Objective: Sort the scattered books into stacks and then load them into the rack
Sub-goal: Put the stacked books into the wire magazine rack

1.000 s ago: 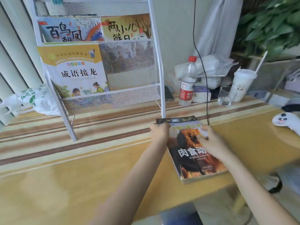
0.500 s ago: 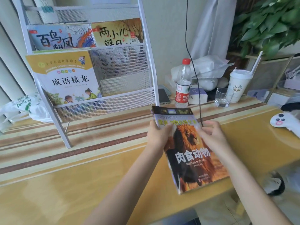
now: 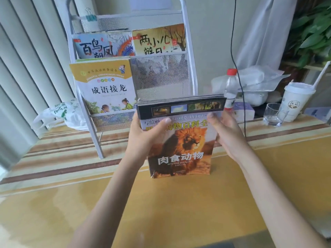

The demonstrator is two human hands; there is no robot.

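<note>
A stack of thin books with a lion cover stands upright in the air above the yellow table, held from both sides. My left hand grips its left edge with the thumb across the cover. My right hand grips the right edge, thumb on the front. Just behind stands the white mesh rack. Its lower shelf holds a yellow book on the left, with room on the right. The shelf above carries a blue book and an orange book.
Right of the rack stand a water bottle, a glass, a paper cup with a straw and plastic bags. A black cable hangs down behind the books. A plastic bag lies left of the rack.
The lion-cover stack has been lifted off the table, tipped upright and carried toward the rack, both hands still holding its sides. The view has moved closer to the rack.
</note>
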